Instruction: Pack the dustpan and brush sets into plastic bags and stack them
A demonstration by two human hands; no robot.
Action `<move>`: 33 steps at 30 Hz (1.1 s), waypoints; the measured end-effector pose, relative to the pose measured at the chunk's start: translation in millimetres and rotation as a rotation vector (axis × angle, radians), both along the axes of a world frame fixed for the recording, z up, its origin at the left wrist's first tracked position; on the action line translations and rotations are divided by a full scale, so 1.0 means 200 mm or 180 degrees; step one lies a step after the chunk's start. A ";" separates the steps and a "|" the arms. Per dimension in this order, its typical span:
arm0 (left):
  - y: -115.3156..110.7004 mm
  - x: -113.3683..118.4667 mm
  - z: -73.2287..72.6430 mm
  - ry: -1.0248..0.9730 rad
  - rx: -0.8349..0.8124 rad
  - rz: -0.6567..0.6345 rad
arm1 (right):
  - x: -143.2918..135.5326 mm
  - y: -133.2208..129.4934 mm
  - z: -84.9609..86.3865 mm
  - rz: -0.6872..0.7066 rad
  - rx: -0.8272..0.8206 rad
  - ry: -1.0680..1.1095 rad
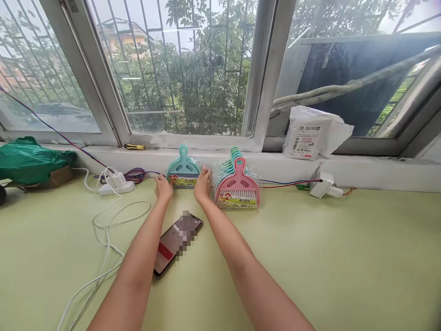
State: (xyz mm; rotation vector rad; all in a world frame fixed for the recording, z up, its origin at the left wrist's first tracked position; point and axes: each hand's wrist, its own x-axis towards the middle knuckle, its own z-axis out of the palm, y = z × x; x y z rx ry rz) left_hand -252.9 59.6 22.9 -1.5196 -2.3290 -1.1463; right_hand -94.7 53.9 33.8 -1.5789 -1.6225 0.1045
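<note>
A teal mini dustpan-and-brush set (183,166) in clear wrap stands upright against the white sill wall, its ring handle pointing up; other teal pans show behind it. At its left edge is my left hand (163,187), fingers curled against the side. On the opposite edge, my right hand (203,184) presses with its fingers, so the stack sits between both hands. Right of that hand stands a second row of wrapped dustpan sets, with a pink set (239,186) in front and teal and green handles behind. My fingertips are partly hidden at the pans' edges.
A phone (177,242) lies between my forearms on the green tabletop (344,257). White cables (107,230) and a power strip (117,186) are at left, near a green bag (34,156). A screwdriver (134,146) and plastic-wrapped package (310,133) rest on the sill; a white adapter (322,185) is right.
</note>
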 end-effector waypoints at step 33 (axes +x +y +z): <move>-1.03 0.96 0.02 -0.2572 0.0155 -0.2419 | 1.44 -0.95 -0.03 0.0062 -0.0113 0.1071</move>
